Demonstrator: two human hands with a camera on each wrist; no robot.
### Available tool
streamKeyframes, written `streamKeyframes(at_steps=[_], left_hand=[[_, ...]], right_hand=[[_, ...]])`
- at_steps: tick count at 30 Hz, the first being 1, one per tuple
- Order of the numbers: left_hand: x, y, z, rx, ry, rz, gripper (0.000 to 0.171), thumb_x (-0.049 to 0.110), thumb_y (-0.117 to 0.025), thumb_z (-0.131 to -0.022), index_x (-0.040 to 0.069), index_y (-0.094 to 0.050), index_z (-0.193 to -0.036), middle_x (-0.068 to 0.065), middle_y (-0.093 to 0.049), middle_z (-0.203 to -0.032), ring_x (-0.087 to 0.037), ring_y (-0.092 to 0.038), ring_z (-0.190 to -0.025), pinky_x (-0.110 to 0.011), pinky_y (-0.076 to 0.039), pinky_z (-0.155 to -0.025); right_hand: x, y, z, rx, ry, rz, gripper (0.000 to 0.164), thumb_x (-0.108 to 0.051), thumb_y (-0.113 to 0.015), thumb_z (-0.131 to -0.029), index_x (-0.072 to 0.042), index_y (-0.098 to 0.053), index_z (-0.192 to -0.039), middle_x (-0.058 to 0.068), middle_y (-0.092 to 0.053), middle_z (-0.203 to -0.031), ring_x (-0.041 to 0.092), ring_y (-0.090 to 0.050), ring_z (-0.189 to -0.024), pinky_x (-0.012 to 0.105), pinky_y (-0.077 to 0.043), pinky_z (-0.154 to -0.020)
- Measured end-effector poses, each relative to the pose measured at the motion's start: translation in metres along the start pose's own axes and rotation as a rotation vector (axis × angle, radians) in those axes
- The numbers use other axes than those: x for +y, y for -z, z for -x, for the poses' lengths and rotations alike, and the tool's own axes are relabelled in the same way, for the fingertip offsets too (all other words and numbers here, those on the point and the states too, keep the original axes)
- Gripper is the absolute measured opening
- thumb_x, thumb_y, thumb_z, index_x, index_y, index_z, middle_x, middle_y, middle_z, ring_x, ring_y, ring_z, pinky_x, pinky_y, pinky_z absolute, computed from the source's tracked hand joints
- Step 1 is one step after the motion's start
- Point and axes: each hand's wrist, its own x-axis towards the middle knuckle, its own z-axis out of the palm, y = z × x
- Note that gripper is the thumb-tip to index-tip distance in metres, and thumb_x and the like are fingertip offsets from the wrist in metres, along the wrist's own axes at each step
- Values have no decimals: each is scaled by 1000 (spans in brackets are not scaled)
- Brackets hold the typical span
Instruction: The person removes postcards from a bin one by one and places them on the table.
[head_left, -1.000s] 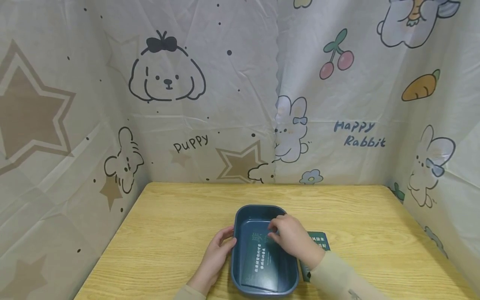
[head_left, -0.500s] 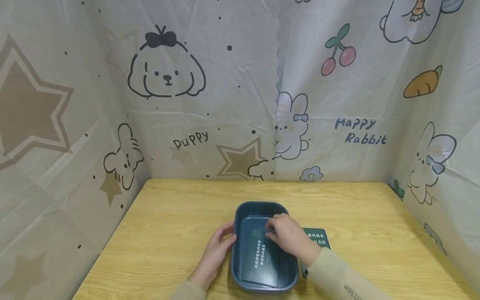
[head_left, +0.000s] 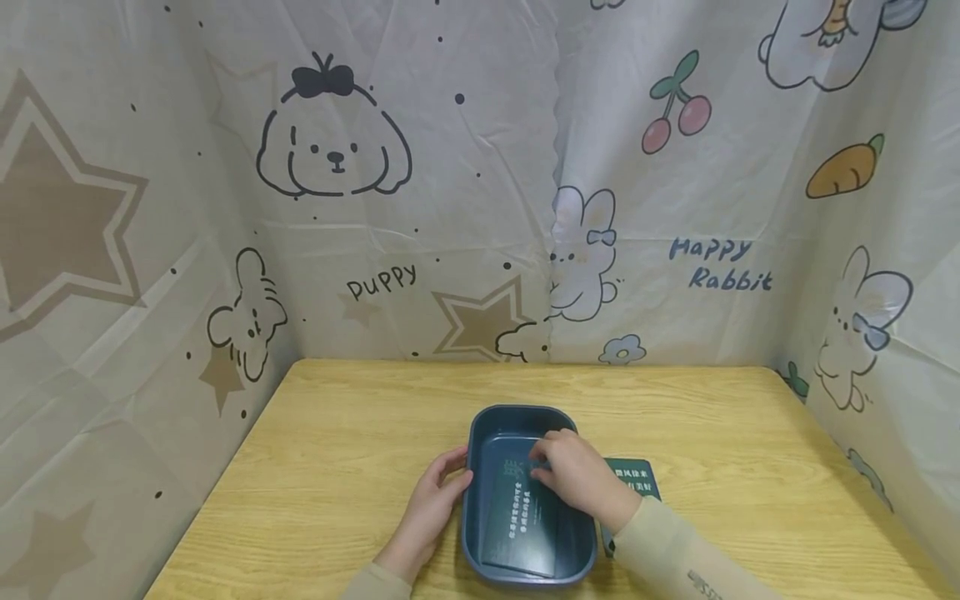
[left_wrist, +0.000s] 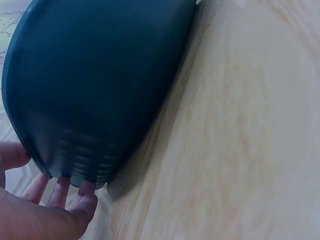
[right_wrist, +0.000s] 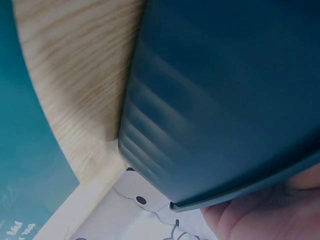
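Observation:
A dark blue rectangular tub (head_left: 474,500) with rounded corners stands on the table. Inside it lies a dark green printed card (head_left: 517,542) with white lettering. My left hand (head_left: 437,492) touches the tub's outer left side; in the left wrist view its fingertips rest on the ribbed wall near one end, the thumb by the rim. My right hand (head_left: 581,471) reaches over the right rim, thumb and forefinger bent toward the upper part of the card. I cannot tell if they pinch it. In the right wrist view the rim hides those fingertips.
A second dark green card (head_left: 636,477) with white lettering lies on the table right of the tub, partly under my right forearm. The wood-grain table (head_left: 360,433) meets a printed cloth (head_left: 480,167) at the back and both sides.
Both hands, the tub and the cards stay in place relative to one another. The head view has shifted a little.

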Motion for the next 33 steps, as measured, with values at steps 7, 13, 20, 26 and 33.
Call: streamKeyframes(at_steps=[7, 13, 20, 26, 33], left_hand=[[-1, 0, 0, 0, -5, 6, 44, 15, -56, -93, 4, -49, -135, -20, -50, -137, -32, -38, -129, -52, -38, -107], [-1, 0, 1, 0, -6, 5, 43, 15, -56, -93, 4, -49, -135, -20, -51, -137, -31, -40, -128, -50, -40, -106], [1, 0, 1, -6, 1, 1, 44, 16, -55, -94, 5, -49, -136, -20, -50, -138, -32, -38, -129, -51, -39, -106], [1, 0, 1, -4, 5, -3, 44, 17, -56, -94, 5, -48, -136, -20, -50, -138, -31, -39, -128, -49, -41, -103], [1, 1, 1, -7, 6, -4, 44, 17, -55, -94, 6, -48, -136, -19, -50, -138, -31, -38, -129, -49, -41, -104]], right_hand=[[0, 2, 0, -29, 18, 28, 21, -20, -77, -77, -8, -73, -94, 4, -69, -88, 16, -56, -80, 35, -57, -71], [-2, 7, -2, -77, 20, 54, 29, -23, -79, -74, -5, -73, -96, 7, -69, -89, 18, -55, -80, 37, -56, -72], [-4, 8, -4, -174, 1, 112, 40, -31, -80, -71, -4, -72, -99, 6, -68, -90, 16, -51, -78, 35, -55, -73], [-5, 6, -4, -191, 3, 140, 39, -30, -82, -70, -4, -73, -97, 6, -67, -87, 17, -50, -78, 35, -54, -72], [-7, 5, -4, -194, 13, 180, 37, -29, -83, -68, -5, -73, -95, 6, -67, -86, 18, -50, -76, 37, -53, -73]])
